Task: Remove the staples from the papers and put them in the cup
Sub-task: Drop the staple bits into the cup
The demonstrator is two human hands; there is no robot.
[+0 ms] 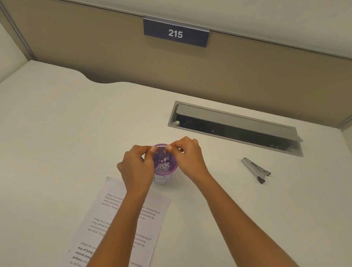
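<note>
Both hands point(162, 157) pinch above staple-filled cup point(166, 175).

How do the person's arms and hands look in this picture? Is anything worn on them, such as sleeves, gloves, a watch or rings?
Both arms are bare along the whole length that shows; no sleeve is in view. The left hand and the right hand wear no gloves. No watch or bracelet shows on either wrist. No ring is visible, though the fingers are small and partly curled, so a thin one could be missed.
</note>
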